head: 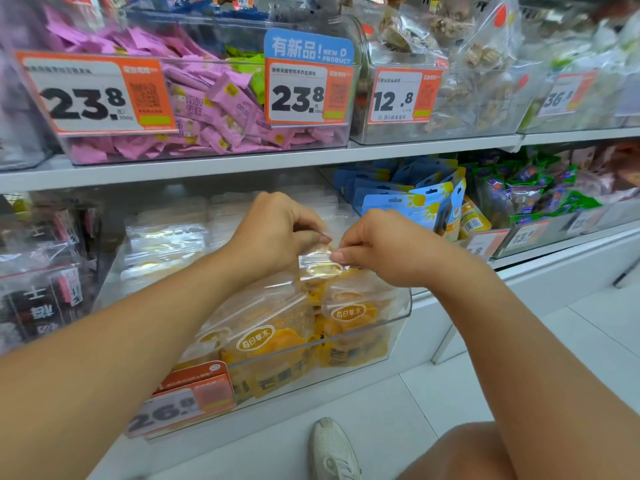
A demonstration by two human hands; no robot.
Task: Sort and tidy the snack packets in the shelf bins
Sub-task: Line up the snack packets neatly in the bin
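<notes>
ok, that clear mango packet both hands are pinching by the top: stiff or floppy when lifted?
Likely floppy: the mango packet is thin clear film, pinched at its top edge by the left hand and right hand. Probably light. The glossy film may be slippery.

Both forearms reaching forward; left hand point(277, 230), right hand point(377, 247), fingers pinching together

White metal shelf board point(242, 164) runs across the view. Orange-and-white price label reading 23.8 point(93, 93) beside blue new-product sign point(308, 46). Pale tiled floor point(450, 393) below. White mesh shoe point(334, 448) on it.
</notes>
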